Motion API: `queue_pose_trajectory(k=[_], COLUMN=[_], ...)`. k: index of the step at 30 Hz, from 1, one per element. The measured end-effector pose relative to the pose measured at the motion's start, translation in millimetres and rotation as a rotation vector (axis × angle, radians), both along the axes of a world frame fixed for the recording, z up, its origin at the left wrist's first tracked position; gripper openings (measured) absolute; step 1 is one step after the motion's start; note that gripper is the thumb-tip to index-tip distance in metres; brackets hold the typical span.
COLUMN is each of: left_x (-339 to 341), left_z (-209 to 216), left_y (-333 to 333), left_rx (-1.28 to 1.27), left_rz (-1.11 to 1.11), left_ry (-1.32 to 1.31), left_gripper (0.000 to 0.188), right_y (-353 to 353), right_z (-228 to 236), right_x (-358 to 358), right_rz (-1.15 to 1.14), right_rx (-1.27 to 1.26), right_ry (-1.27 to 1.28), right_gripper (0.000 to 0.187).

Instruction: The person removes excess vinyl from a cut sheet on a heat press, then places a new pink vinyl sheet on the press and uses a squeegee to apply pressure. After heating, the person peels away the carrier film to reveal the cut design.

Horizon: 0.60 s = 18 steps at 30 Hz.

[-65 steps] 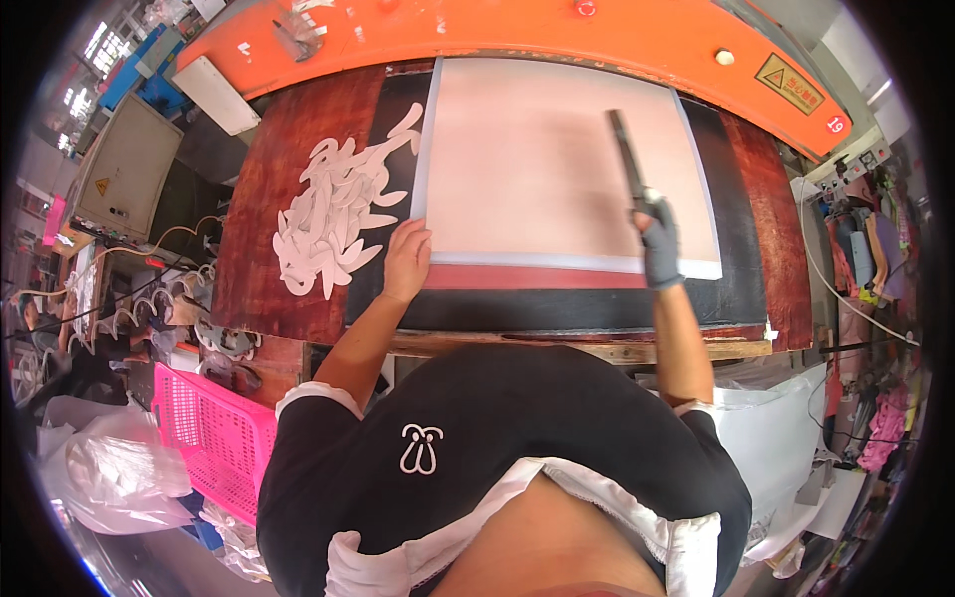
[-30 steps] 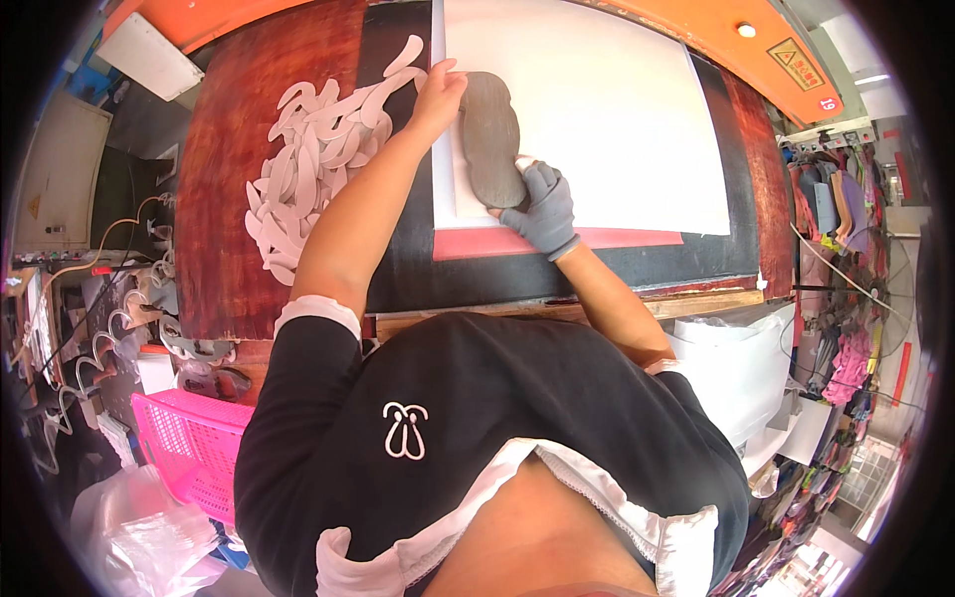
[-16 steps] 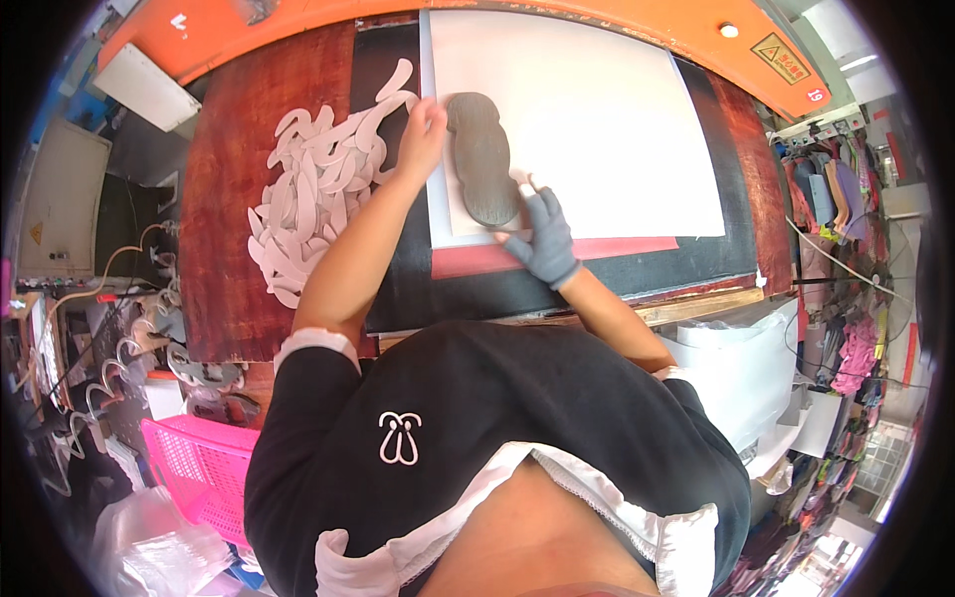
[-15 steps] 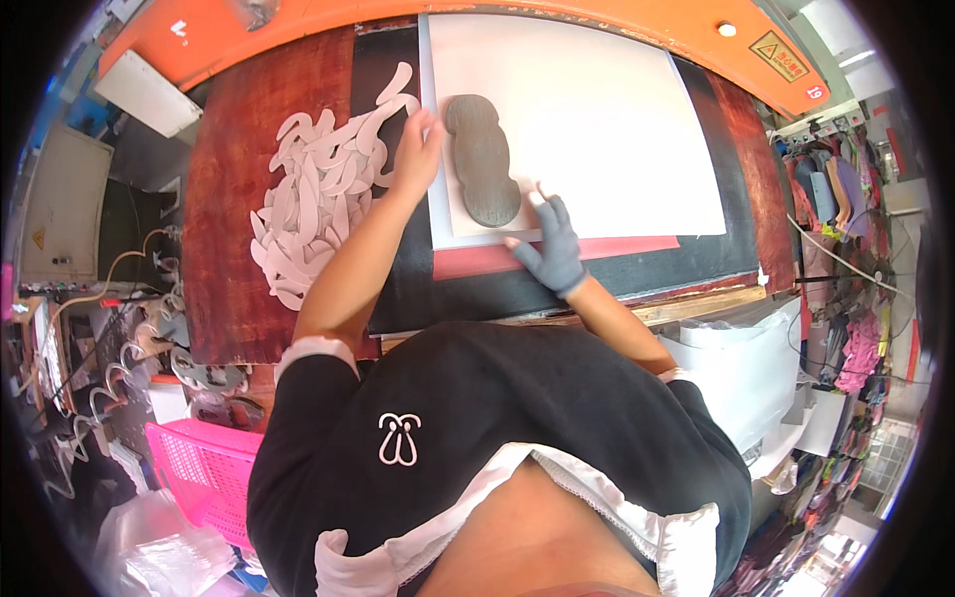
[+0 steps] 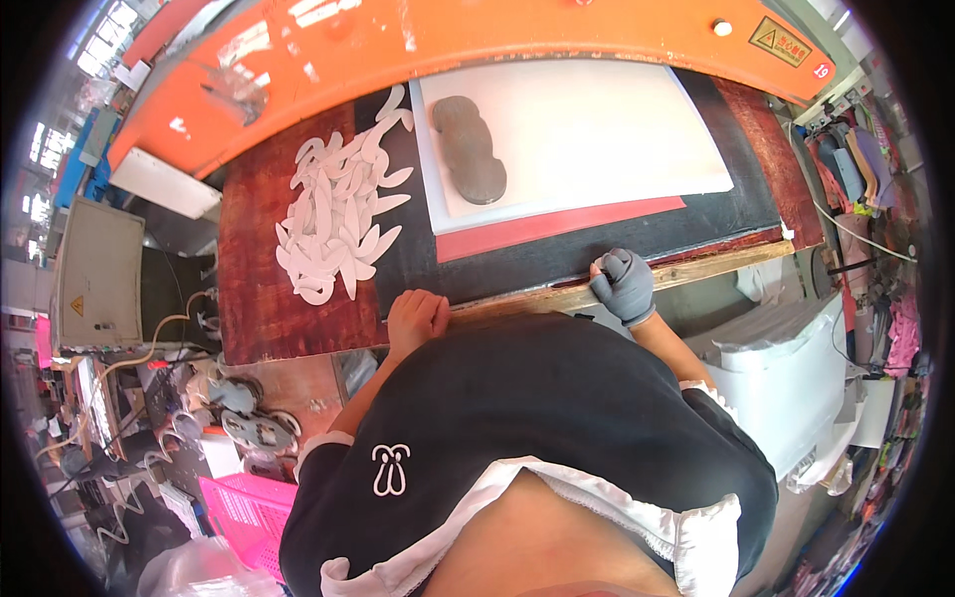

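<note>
My bare left hand (image 5: 418, 316) rests at the front edge of the table with its fingers curled in. Farther right, my right hand (image 5: 624, 286), in a grey glove with bare fingertips, is closed in a fist at the wooden front edge. I see nothing held in either hand. Beyond them, a long brown-grey block with a wavy outline (image 5: 468, 149) lies near the left side of a white sheet stack (image 5: 587, 139). Under the stack's near edge shows a red sheet (image 5: 557, 227). Left of it is a heap of pale pink curved cut pieces (image 5: 333, 214).
An orange machine beam (image 5: 448, 35) spans the far side of the table (image 5: 264, 323). A grey cabinet (image 5: 95, 289) stands at left, and a pink basket (image 5: 249, 512) sits low at left. White wrapped bundles (image 5: 776, 378) stand low at right. Garments hang at far right.
Both hands have drawn back from the sheet stack and the heap to the table's front edge, and their fingers have curled. The view has shifted; the brown-grey block stays on the sheets.
</note>
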<state>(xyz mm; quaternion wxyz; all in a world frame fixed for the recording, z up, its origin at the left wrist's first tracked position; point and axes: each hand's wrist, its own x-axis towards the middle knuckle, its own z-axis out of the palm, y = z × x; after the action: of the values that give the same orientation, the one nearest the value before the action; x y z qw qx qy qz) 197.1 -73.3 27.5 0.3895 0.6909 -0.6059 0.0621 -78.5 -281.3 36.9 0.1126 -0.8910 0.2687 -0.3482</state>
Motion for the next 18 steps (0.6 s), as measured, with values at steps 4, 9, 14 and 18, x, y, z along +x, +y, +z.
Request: queue_pose_trajectory(k=[4,9,14,18], left_x=[-11,-57,-61,-37], left_z=[-2,-38,-55,-60], left_y=[-5,-33,-44,-67], left_rx=[-0.017,0.021,-0.051,-0.051], left_rz=[0.073,0.146,0.348,0.394], left_ry=[-0.133,-0.272,-0.219,-0.252], left_gripper=[0.012,0.016,0.019,0.018], right_y=[-6,-16,-72,-222], right_z=[-4,-33,-23,55], right_x=[4,13,-16,-90], right_rz=[0.068,0.152,0.161,-0.302], right_rx=[-0.024,0.05,0.328,0.269], right_ry=[-0.038,-0.061,-0.512,-0.988], right_gripper=[0.009,0.011,0.018,0.024])
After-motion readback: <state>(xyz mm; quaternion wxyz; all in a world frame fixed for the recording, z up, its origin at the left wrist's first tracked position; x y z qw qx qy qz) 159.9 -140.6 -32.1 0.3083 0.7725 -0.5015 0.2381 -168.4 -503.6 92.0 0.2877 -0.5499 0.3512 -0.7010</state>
